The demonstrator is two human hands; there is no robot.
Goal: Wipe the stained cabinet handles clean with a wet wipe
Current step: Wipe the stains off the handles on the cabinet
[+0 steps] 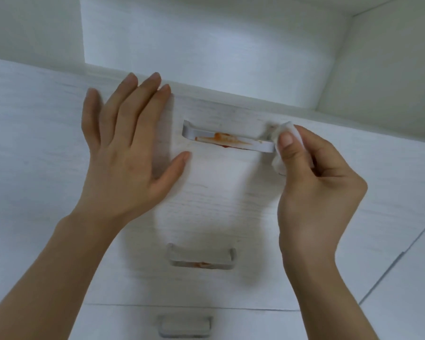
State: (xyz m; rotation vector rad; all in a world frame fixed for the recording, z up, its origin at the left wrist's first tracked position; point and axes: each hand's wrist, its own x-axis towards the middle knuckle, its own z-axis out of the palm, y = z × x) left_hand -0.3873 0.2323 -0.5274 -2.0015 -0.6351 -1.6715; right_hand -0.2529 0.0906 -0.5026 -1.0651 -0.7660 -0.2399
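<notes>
My left hand (123,153) lies flat against the white drawer front (219,192), fingers straight and spread, fingertips up at the drawer's far edge and the thumb stretched out toward the top handle (227,139), just short of its left end. That handle is a silver bar running left to right, and an orange-red stain (225,139) smears its middle, with a darker streak along its near edge. At the bar's right end my right hand (314,182) pinches a folded white wet wipe (284,134) between thumb and curled fingers, the wipe pressed onto the end of the bar; the stain itself sits clear of the wipe, to its left. My hands are apart, one on each side of the handle. Nearer to me on the same drawer front hangs a second handle (201,258), blurred, with what looks like a smaller orange mark on its near edge. Nearer still, below a seam, a third handle (184,326) shows on the next drawer (243,325).
</notes>
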